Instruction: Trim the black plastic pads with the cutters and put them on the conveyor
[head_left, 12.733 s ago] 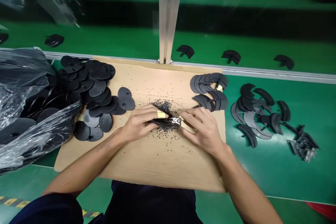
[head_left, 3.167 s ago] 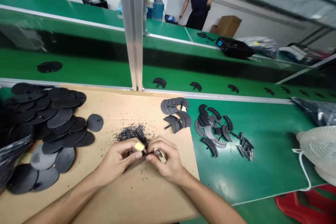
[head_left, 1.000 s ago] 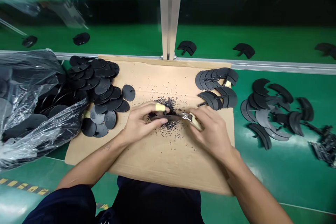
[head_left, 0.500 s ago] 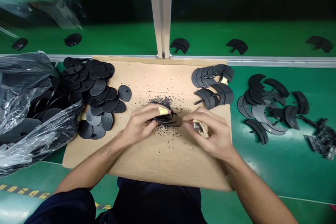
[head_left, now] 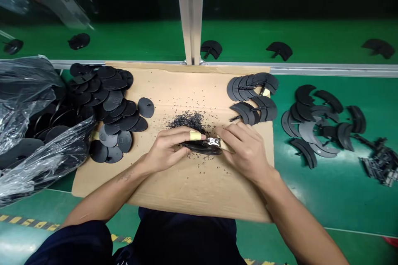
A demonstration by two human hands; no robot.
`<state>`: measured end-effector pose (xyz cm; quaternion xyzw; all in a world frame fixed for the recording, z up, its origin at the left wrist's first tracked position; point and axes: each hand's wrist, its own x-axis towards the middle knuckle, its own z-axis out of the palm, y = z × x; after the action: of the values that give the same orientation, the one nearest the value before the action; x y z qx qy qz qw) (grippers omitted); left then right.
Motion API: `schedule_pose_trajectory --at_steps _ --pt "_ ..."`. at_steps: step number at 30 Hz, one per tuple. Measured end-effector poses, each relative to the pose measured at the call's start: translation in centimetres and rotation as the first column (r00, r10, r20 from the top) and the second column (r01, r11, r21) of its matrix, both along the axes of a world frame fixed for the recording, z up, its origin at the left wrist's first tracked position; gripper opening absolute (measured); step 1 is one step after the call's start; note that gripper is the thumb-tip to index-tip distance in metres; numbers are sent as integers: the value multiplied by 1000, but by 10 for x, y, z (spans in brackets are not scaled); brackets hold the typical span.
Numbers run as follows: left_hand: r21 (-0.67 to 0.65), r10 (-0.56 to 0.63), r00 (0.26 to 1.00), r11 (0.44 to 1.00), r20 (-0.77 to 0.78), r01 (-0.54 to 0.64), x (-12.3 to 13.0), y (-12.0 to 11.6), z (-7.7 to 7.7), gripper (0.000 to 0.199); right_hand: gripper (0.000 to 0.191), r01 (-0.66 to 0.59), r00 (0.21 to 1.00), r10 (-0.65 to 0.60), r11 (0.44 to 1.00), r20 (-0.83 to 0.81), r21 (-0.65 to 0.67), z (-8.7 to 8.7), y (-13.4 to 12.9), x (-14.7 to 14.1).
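My left hand (head_left: 168,149), with yellow tape round a finger, pinches a dark rounded plastic part (head_left: 202,148) above the cardboard sheet (head_left: 199,190). My right hand (head_left: 244,149) is closed round a small metal tool (head_left: 213,141) with pale wrapping on its handle. The tool's metal head touches the upper side of the dark part, near its right end. Its jaws are too small to make out. Many tiny black bits (head_left: 188,121) lie heaped on the cardboard just beyond my hands.
Black discs (head_left: 113,101) are piled at the left, beside an open clear plastic bag (head_left: 27,132) of discs. Curved black pieces (head_left: 264,107) sit at the cardboard's right, more (head_left: 307,132) on the green table. A metal post (head_left: 192,16) stands ahead.
My right hand has moved left and turned, bringing the metal tool onto the dark part. My left hand still holds the part. The view has shifted slightly.
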<state>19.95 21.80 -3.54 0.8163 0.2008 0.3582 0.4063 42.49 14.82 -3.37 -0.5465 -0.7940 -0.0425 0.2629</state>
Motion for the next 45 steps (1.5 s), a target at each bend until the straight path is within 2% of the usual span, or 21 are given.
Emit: schedule_pose_trajectory --at_steps 7,12,14,16,20,23,25,26,27,29,30,32,34,35,36,38,42,45 --pt "0 2 999 1000 42 -3 1 -3 -4 39 26 45 998 -48 998 51 49 1 -4 -4" --pt "14 0 1000 1000 4 0 -1 0 -1 34 30 -10 990 -2 996 -138 -86 -6 -5 -2" --pt "55 -2 1000 998 -3 3 -1 3 2 33 28 15 991 -23 998 -132 -61 -4 -3 1" --pt "113 -23 999 993 -26 26 0 5 6 34 23 37 998 -38 999 -59 -19 0 1 5" --pt "251 -19 989 966 -148 56 2 8 13 34 28 -60 996 57 998 75 36 3 10 10" --pt "231 61 969 973 -240 -4 -1 13 23 30 29 -85 995 80 992 64 88 -3 14 12" --pt "203 103 966 978 -238 -54 -8 23 34 17 25 -66 997 62 992 42 103 -8 15 13" --pt "195 119 968 978 -221 -76 -12 32 40 18 24 -57 998 53 994 34 99 -10 14 13" --pt "197 143 968 975 -205 -102 -16 44 47 27 24 -53 998 50 995 29 87 -12 14 13" --pt "220 218 950 961 -223 -168 -22 81 60 42 27 -60 998 59 996 22 69 -13 13 11" --pt "258 280 923 943 -264 -212 -25 104 65 42 28 -69 998 67 995 20 67 -13 13 11" --pt "345 382 836 905 -395 -250 -28 154 74 40 30 -83 997 81 993 16 83 -13 13 9" --pt "386 468 702 876 -537 -289 -29 203 76 33 30 -89 996 87 990 18 108 -13 13 9" --pt "397 504 636 861 -584 -319 -29 223 75 27 29 -91 996 89 989 21 117 -14 13 9" --pt "403 526 604 849 -599 -341 -30 240 71 22 28 -90 996 88 988 22 125 -14 13 10" --pt "403 551 564 835 -615 -375 -33 265 59 28 27 -88 996 85 988 28 126 -15 13 12" --pt "370 537 531 841 -655 -395 -39 286 33 36 31 -77 997 76 994 16 72 -15 11 15" --pt "338 502 532 862 -682 -379 -44 293 23 37 35 -46 999 46 999 -24 1 -12 5 14"
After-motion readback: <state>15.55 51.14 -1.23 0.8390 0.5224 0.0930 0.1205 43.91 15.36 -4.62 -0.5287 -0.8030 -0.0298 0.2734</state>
